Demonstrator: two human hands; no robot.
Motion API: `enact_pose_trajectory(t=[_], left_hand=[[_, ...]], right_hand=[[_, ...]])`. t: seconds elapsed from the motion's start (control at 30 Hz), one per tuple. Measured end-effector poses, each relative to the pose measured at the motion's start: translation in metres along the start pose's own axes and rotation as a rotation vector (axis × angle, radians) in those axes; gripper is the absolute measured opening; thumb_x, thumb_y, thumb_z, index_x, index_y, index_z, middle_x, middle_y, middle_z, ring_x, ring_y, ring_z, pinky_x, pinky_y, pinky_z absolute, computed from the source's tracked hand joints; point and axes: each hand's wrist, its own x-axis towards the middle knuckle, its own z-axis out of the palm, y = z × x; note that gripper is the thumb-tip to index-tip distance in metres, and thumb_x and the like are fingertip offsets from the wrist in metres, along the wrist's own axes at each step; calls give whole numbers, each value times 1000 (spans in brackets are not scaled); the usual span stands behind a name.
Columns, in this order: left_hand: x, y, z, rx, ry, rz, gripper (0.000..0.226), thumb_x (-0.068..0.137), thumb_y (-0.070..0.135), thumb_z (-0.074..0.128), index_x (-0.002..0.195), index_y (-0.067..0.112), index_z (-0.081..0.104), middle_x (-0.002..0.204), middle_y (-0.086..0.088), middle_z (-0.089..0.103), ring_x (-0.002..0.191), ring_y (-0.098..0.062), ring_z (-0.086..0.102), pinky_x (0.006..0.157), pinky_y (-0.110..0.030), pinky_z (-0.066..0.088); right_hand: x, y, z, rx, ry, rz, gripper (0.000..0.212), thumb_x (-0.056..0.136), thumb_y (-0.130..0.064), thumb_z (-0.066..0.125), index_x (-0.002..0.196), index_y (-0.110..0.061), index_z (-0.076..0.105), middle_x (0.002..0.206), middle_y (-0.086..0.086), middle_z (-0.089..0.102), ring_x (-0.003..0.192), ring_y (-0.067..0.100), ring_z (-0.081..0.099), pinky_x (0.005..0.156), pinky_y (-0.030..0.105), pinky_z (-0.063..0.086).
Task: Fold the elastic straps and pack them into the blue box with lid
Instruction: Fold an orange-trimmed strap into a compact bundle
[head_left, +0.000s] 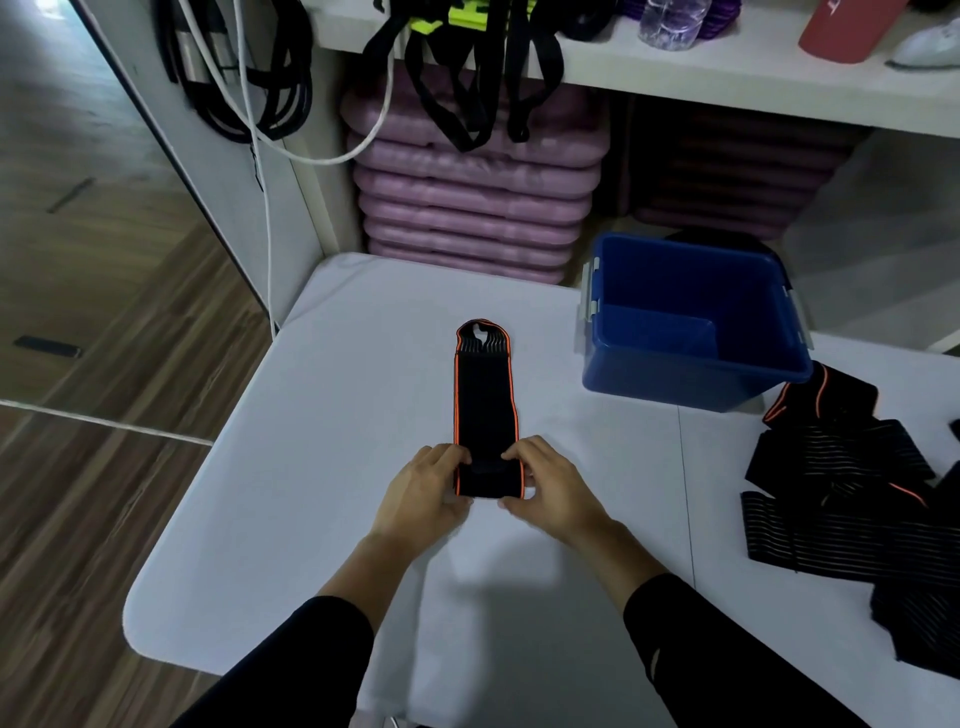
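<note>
Together, left hand (428, 480) and right hand (545, 480) pinch the strap's (483, 400) near fold.

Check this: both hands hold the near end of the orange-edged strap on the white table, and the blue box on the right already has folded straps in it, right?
Not quite: the head view shows the blue box empty. Otherwise, the left hand and right hand hold the near end of the orange-edged strap on the white table.

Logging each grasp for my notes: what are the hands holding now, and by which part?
The left hand and right hand each grip one side of the near, folded-over end of the orange-edged black strap; its far end lies free.
</note>
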Motion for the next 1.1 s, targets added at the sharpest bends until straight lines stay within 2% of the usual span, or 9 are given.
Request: enact_pose_trajectory(t=[0.2,0.27,0.33,0.47,0.6,0.7,0.83,0.97,1.1], left_hand=[[6,4,-10,-132,-126,-197,44,74,47,44,105,17,58,88,2,59,88,-18,50,71,-28,39],[11,7,-8,-164,-133,-316,26,86,40,47,84,15,56,81,-3,58,81,-23,52,67,-32,41],[16,12,-6,-162,-131,-418,33,91,39,44,67,17,45,76,-6,56,75,-27,53,62,-33,40],[20,18,-2,-114,14,-495,30,91,40,48,98,12,54,100,-9,60,93,-29,56,71,-37,46],[18,18,-1,-90,178,-211,22,88,16,56,109,11,54,104,-8,53,93,-28,56,70,-40,50],[16,10,1,-65,112,-94,28,88,16,56,115,9,60,111,-9,56,99,-29,56,79,-34,48],[13,0,0,-18,-76,-96,67,76,34,68,136,16,44,134,-4,45,114,-24,49,93,-34,46],[19,0,-4,-22,-63,-104,59,75,15,67,131,16,48,128,-4,50,106,-29,52,89,-37,48],[22,-2,-11,-231,-101,-210,51,77,24,59,127,15,53,120,-4,57,100,-25,55,84,-25,40]], right_hand=[[4,-3,-6,49,-46,126,29,85,-30,62,111,-19,56,97,-6,56,81,11,55,77,22,47],[7,-4,-2,54,-10,198,31,90,-37,57,109,-14,60,97,-2,52,85,15,55,80,27,49],[11,-6,1,68,36,262,36,91,-42,54,106,-11,62,99,3,52,89,18,55,83,33,51],[16,-12,2,57,201,174,24,89,-31,61,108,-17,58,104,-2,52,82,10,53,79,23,46],[23,-13,0,-14,222,-44,8,86,-12,61,93,-16,64,97,-2,54,86,13,55,79,20,45],[28,-9,-4,-33,138,-59,19,89,-12,56,106,-13,66,107,0,59,100,15,56,88,16,40],[26,1,-7,-47,-56,-12,53,80,-13,62,132,-17,51,136,-4,44,124,11,46,107,25,37],[27,6,-6,-77,-48,-80,55,78,-8,66,131,-15,52,128,-2,49,117,14,51,102,24,42],[25,8,-6,19,-62,24,48,81,-22,63,127,-27,52,121,-6,55,111,11,52,99,29,45]])
